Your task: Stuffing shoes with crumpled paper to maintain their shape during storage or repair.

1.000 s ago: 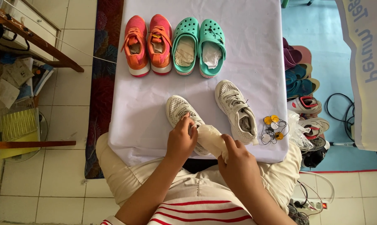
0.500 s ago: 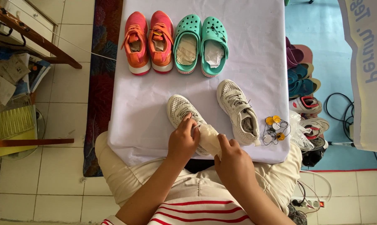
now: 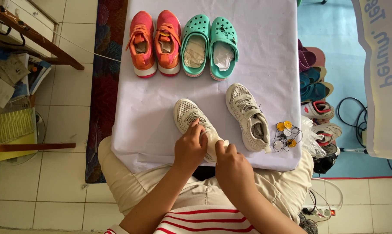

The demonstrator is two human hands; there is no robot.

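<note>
While both hands (image 3: 211, 151) touch it, the white sneaker (image 3: 191, 117) seems gripped.

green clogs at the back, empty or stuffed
Stuffed: crumpled pale paper fills both green clogs, standing upright side by side on the white table cover.

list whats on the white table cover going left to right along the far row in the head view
orange-pink sneaker → second orange-pink sneaker → green clog → second green clog
</note>
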